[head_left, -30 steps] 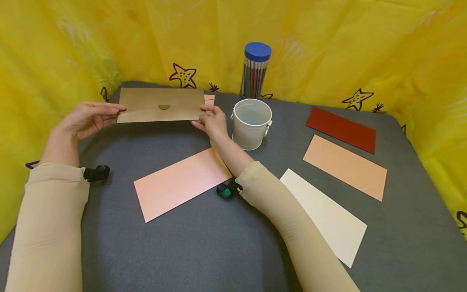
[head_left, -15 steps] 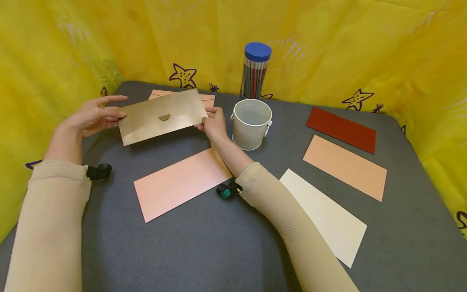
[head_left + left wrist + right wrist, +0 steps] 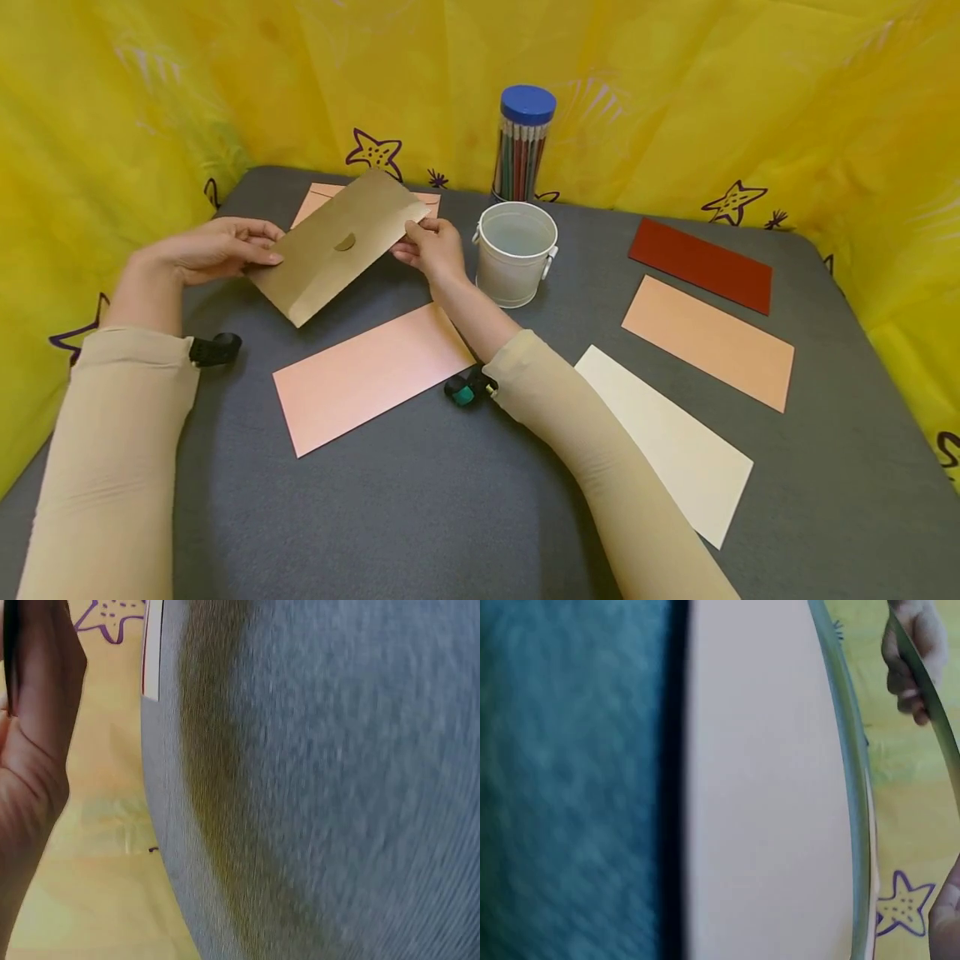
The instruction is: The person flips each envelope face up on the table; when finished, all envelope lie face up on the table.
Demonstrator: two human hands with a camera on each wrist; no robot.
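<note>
Between my two hands a gold-brown envelope (image 3: 330,250) with a small half-round tab at its middle is held tilted above the table. My left hand (image 3: 213,250) grips its left edge, thumb on top and fingers beneath. At the opposite edge my right hand (image 3: 433,250) pinches a corner between thumb and fingers. Behind it, a peach envelope (image 3: 318,198) with its flap seam showing lies partly covered. A pink envelope (image 3: 367,379) lies on the table below the hands. The right wrist view shows the held envelope (image 3: 930,697) edge-on.
Right of my right hand stands a white metal bucket (image 3: 516,258). A blue-lidded tube of pencils (image 3: 522,158) is behind it. On the right lie a red envelope (image 3: 705,265), a peach one (image 3: 712,342) and a cream one (image 3: 667,442). A yellow curtain (image 3: 637,100) backs the grey table (image 3: 450,517).
The gold-brown envelope has turned, its left end swinging down toward me. My left hand has shifted right and slightly lower with it, while the right hand has barely moved.
</note>
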